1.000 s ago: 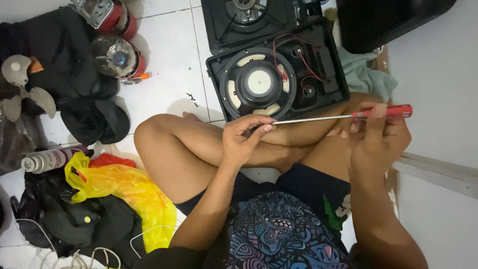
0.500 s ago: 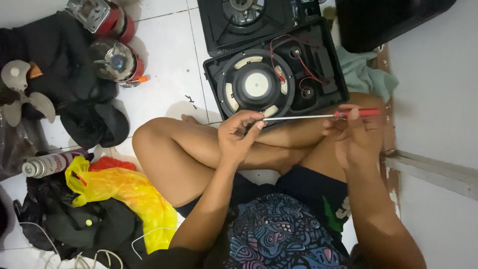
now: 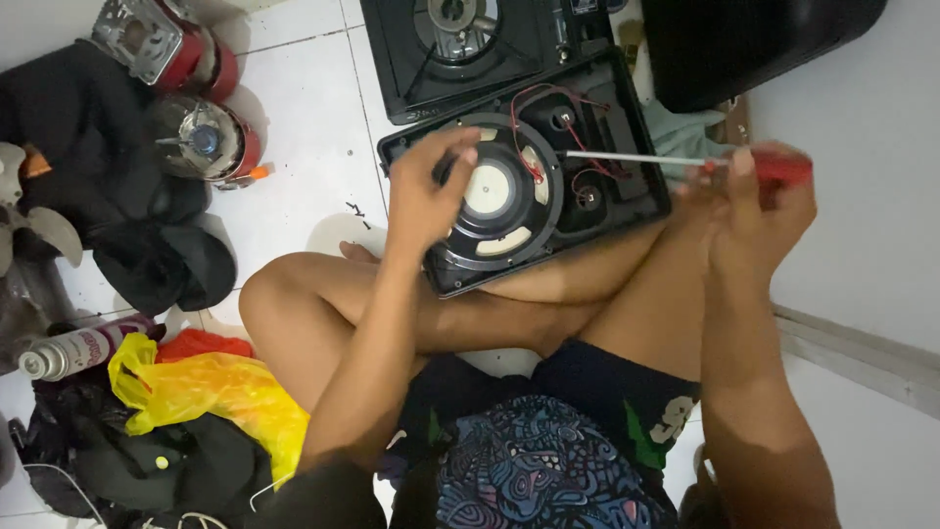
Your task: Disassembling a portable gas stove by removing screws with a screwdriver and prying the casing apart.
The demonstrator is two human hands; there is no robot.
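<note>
Floor: white tiles (image 3: 294, 127), where I sit cross-legged with clutter at my left.
Speaker case: one open black housing (image 3: 641, 201) resting against my shins; inside I count one round speaker cone (image 3: 494, 191), red wires (image 3: 543, 98) and two small round fittings.
Screwdriver: one, red-handled (image 3: 778, 165), its metal shaft reaching left into the case.
Right hand: (image 3: 754, 211) clenched around the screwdriver handle.
Left hand: (image 3: 426, 191) on the cone's left rim; I cannot tell whether it grips anything.
Stove: one black gas burner (image 3: 455, 44) just behind the case.
Canisters: two red ones (image 3: 186, 59) far left.
Spray can: one (image 3: 73, 348).
Bag: one yellow plastic bag (image 3: 211, 392); contents hidden.
</note>
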